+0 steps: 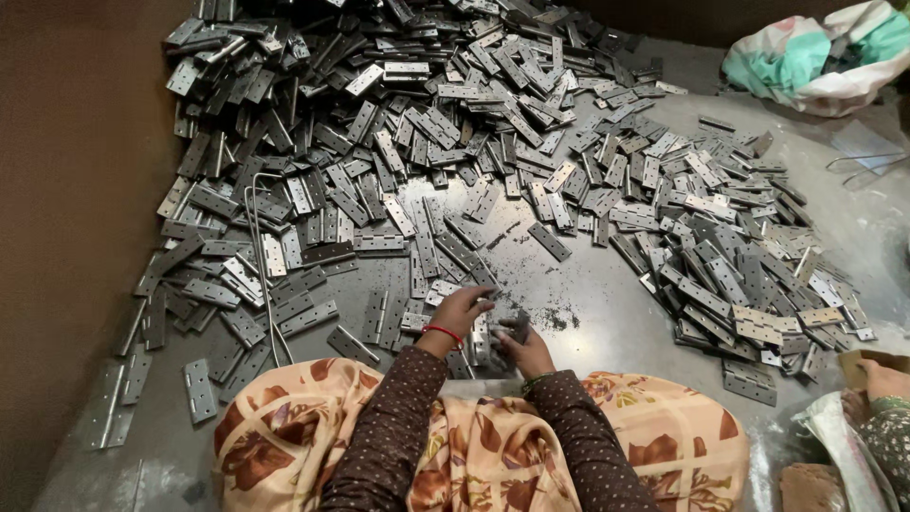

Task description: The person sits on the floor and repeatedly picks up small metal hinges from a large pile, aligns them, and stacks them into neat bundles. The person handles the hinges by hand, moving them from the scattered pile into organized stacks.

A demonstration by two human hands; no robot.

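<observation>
A small stack of grey metal hinges (482, 341) is standing on edge on the floor near its front edge. The plates are lying pressed together, their holes partly showing.

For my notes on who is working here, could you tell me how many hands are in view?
3: the left hand and right hand at bottom centre on hinges, and another person's hand at the right edge; others may be hidden.

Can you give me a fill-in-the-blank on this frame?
1. The floor is strewn with metal ____.
2. The left hand wears a ____ bangle.
3. The bundle lies at the top ____ corner.
4. The right hand rests ____ the left hand.

Answers: hinges; red; right; beside
</observation>
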